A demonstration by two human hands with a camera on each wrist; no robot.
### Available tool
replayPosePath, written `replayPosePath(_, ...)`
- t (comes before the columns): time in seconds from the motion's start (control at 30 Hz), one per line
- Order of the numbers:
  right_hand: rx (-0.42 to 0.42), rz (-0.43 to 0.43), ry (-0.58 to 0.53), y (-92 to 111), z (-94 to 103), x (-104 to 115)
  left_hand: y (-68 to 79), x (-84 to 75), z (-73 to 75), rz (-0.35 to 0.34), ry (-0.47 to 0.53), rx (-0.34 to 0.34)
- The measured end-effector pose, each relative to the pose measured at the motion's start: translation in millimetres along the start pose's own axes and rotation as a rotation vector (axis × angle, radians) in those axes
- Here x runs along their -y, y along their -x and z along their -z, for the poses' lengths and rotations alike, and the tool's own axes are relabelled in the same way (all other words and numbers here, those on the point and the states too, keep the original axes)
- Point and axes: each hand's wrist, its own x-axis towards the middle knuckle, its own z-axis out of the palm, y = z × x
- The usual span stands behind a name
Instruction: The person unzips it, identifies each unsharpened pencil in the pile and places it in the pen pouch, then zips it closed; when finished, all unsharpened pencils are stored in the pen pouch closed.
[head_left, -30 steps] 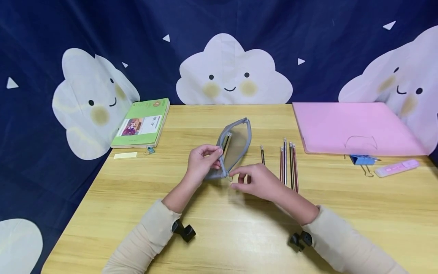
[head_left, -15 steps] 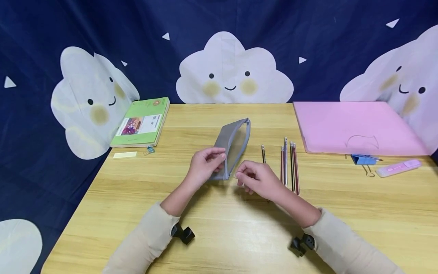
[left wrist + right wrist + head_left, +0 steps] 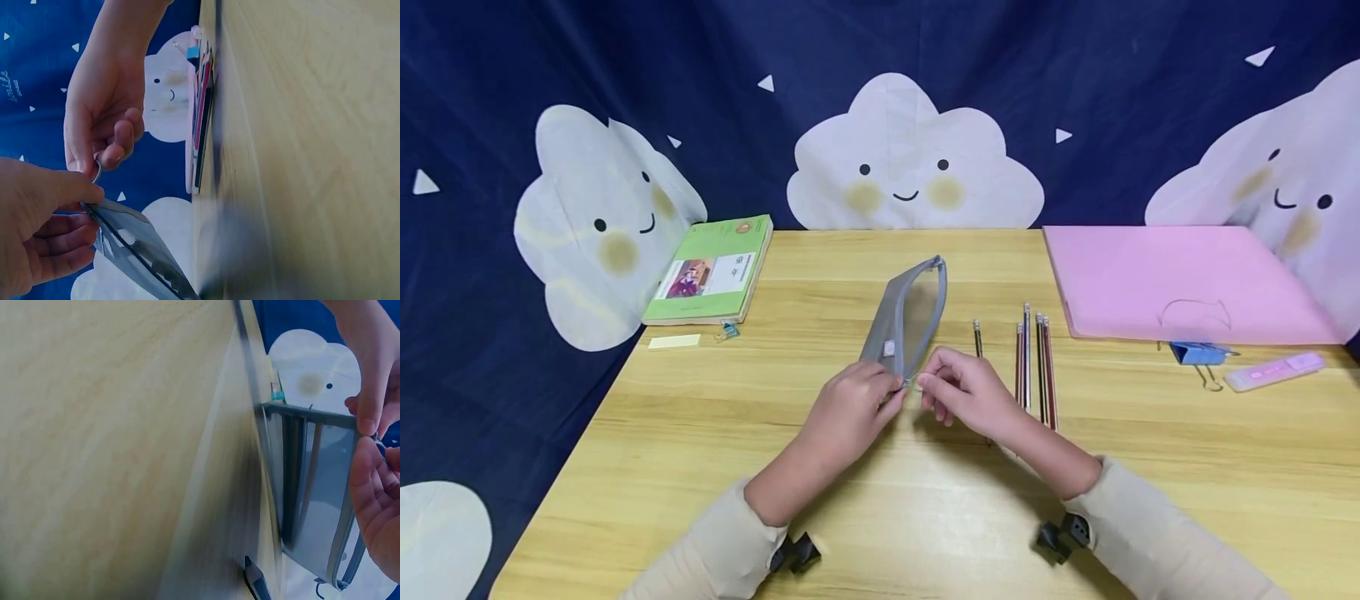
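A grey mesh zipper pouch [image 3: 880,329] stands tilted on the table in the head view, its zipped mouth gaping to the right. At its near end, my left hand [image 3: 848,410] pinches the corner between thumb and fingers. Close beside it, my right hand [image 3: 966,390] pinches the zipper's pull ring [image 3: 97,172], seen best in the left wrist view. Long dark pencils [image 3: 291,481] show inside the pouch in the right wrist view. Several loose pencils [image 3: 1027,354] lie right of the pouch, their near ends partly hidden by my right hand and forearm.
A green book [image 3: 722,267], a pale strip [image 3: 674,341] and a small teal binder clip [image 3: 728,330] lie at the left. On the right are a pink folder [image 3: 1180,275], a blue binder clip [image 3: 1197,352] and a pink-purple stick-shaped item [image 3: 1273,371]. A cloud-patterned curtain hangs behind.
My left hand has moved from the pouch's side edge down to its near corner. My right hand has drawn slightly right, its fingers closing on the pull ring. The pouch has turned, hiding the pencils inside.
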Motion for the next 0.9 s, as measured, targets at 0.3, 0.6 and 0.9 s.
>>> replayPosePath(0.3, -0.080, -0.042, 0.193, -10, 20.2, -15, 14.0, -5.2, 7.6, 0.066, 0.065, 0.050)
replayPosePath(0.6, -0.287, -0.163, 0.288, -23, 67.6, -28, 34.6, 6.2, 22.5, 0.162, 0.104, 0.185)
replayPosePath(0.9, -0.363, -0.088, 0.321, -24, 81.5, -25, 38.2, 35.2, 26.5, 0.282, 0.082, 0.207)
